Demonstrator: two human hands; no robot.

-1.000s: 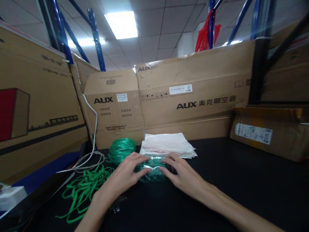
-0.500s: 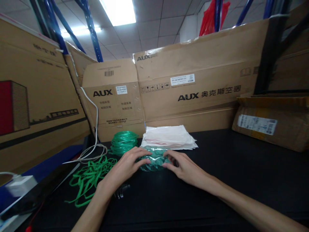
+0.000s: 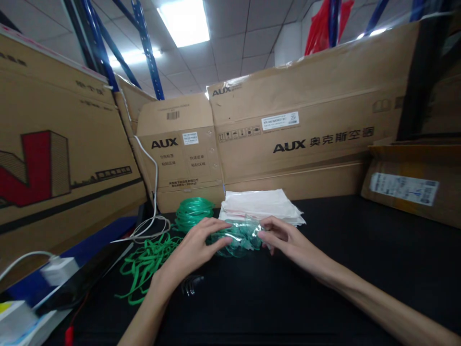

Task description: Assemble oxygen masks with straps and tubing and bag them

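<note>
A cluster of clear greenish rounded plastic pieces point(image 3: 239, 239) lies on the black table between my hands; their exact kind is hard to make out. My left hand point(image 3: 203, 240) grips the cluster's left side, thumb in front and fingers behind. At the right end, my right hand point(image 3: 284, 236) pinches the shiny plastic between thumb and fingers; some fingertips are hidden. Just behind the cluster lies a stack of white flat packets point(image 3: 261, 202). A coil of clear green tubing point(image 3: 193, 211) sits behind my left hand, and loose green straps point(image 3: 149, 264) are heaped left of it.
Small clear and metallic-looking pieces point(image 3: 190, 284) lie near my left wrist. White cables point(image 3: 155, 182), a white plug point(image 3: 59, 270) and a power strip point(image 3: 43, 324) are at left. Cardboard panels point(image 3: 248, 158) wall the back; a cardboard box point(image 3: 403, 182) stands at right.
The view has shifted, so everything sits a little further right. My right hand has turned slightly and moved a bit outward along the plastic; my left hand keeps its place on it.
</note>
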